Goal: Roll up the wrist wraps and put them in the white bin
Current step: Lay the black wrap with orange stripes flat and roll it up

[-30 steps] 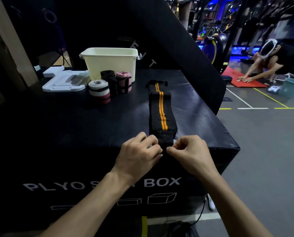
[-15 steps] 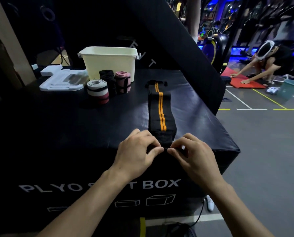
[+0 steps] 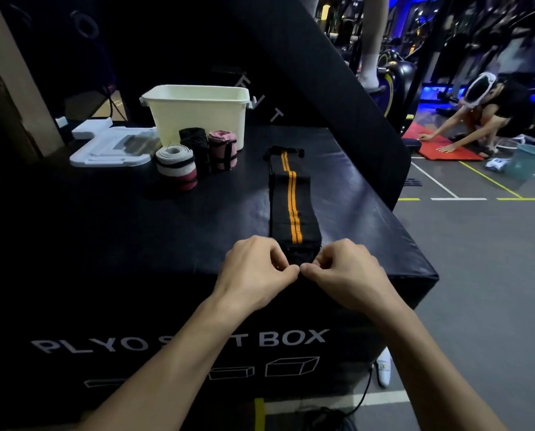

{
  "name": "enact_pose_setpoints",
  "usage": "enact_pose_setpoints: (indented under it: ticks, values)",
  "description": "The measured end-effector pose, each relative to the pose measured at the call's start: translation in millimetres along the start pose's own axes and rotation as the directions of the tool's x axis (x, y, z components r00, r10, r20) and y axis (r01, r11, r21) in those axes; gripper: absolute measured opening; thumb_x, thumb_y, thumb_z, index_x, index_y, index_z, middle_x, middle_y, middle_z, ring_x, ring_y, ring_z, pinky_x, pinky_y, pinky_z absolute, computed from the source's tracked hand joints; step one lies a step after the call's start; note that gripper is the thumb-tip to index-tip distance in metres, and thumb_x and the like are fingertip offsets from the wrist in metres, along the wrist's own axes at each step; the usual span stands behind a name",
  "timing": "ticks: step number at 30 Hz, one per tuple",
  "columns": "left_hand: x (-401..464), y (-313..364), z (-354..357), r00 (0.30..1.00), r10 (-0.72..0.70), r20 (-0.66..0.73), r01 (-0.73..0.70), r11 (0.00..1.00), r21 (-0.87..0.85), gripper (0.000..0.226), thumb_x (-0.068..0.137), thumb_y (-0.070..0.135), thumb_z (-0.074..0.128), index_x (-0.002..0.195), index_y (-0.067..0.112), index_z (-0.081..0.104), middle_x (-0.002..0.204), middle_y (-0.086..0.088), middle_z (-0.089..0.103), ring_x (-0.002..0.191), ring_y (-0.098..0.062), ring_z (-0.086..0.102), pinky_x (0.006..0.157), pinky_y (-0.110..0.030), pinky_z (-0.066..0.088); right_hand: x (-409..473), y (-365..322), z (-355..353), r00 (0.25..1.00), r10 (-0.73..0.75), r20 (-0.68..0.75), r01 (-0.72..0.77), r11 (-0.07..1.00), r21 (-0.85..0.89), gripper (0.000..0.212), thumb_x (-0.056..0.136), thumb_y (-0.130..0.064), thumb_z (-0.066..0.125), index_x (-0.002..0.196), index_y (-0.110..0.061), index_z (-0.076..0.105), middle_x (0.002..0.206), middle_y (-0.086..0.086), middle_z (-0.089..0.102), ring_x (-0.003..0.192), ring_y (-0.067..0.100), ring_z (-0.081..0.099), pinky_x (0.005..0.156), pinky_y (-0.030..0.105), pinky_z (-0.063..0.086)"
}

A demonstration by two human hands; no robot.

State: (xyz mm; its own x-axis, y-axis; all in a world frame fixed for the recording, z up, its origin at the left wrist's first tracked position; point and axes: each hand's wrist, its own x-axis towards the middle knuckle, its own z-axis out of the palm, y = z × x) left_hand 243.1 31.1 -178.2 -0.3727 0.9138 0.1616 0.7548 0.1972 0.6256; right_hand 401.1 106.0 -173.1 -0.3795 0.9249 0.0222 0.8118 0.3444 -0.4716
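A long black woven wrist wrap with two orange stripes (image 3: 292, 206) lies flat and straight on the matte black padded plyo box (image 3: 135, 237), its near end at the box's front edge. The left hand (image 3: 253, 272) and right hand (image 3: 347, 272), fingers curled, pinch that near end, thumbs touching. Three rolled wraps (image 3: 197, 158) stand just before the smooth white plastic bin (image 3: 197, 115) at the far side
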Motion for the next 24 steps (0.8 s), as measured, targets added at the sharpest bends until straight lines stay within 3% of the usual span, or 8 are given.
enact_pose_setpoints:
  ticks: [4,7,10,14,18,24]
  values:
    - [-6,-7,5,0.967,0.226,-0.12,-0.219,0.973,0.07,0.018,0.084,0.05,0.078,0.083,0.033,0.071,0.083,0.017,0.064,0.082,-0.002,0.06,0.072,-0.029,0.053,1,-1,-3,1.0,0.023,-0.003,-0.023,0.999,0.048,0.033,0.076,-0.054,0.072,0.065,-0.024,0.065,0.071,-0.008,0.067,0.078,0.019,0.065,0.065,0.032,0.045]
    - [-10,-15,9,0.886,0.429,-0.176,-0.396,0.897,0.198,0.016,0.085,0.047,0.079,0.084,0.032,0.074,0.087,0.017,0.062,0.085,-0.005,0.053,0.063,-0.03,0.051,-2,1,-1,0.999,0.022,-0.032,-0.019,0.997,0.068,0.032,0.075,-0.054,0.073,0.064,-0.025,0.065,0.067,-0.007,0.067,0.075,0.017,0.064,0.064,0.031,0.044]
    - [-9,-21,8,0.836,0.526,-0.155,-0.476,0.837,0.268,0.019,0.078,0.045,0.084,0.084,0.03,0.075,0.089,0.017,0.062,0.087,-0.007,0.052,0.057,-0.023,0.045,-4,4,4,0.996,0.012,-0.084,-0.004,0.996,0.088,0.033,0.076,-0.057,0.072,0.068,-0.026,0.063,0.07,-0.008,0.067,0.076,0.017,0.064,0.066,0.033,0.048]
    - [-10,-26,11,0.799,0.581,-0.155,-0.521,0.797,0.306,0.019,0.079,0.04,0.086,0.085,0.026,0.075,0.089,0.016,0.064,0.084,-0.009,0.054,0.05,-0.024,0.044,-12,9,10,0.979,-0.055,-0.194,0.081,0.989,0.125,0.029,0.079,-0.055,0.075,0.072,-0.03,0.06,0.074,-0.013,0.067,0.076,0.01,0.063,0.066,0.033,0.049]
    - [-9,-30,15,0.76,0.621,-0.192,-0.548,0.771,0.326,0.014,0.089,0.037,0.078,0.089,0.023,0.075,0.091,0.014,0.067,0.082,-0.012,0.056,0.05,-0.026,0.048,-19,19,13,0.93,-0.219,-0.296,0.275,0.948,0.16,0.02,0.082,-0.048,0.079,0.08,-0.033,0.066,0.085,-0.016,0.066,0.071,0.003,0.059,0.067,0.034,0.051]
    - [-6,-25,12,0.828,0.537,-0.163,-0.498,0.837,0.225,0.013,0.098,0.037,0.066,0.094,0.024,0.07,0.094,0.015,0.062,0.09,-0.006,0.05,0.054,-0.032,0.052,-20,22,19,0.87,-0.344,-0.354,0.383,0.923,0.046,0.019,0.086,-0.05,0.074,0.091,-0.032,0.068,0.093,-0.015,0.06,0.067,0.005,0.058,0.061,0.033,0.05]
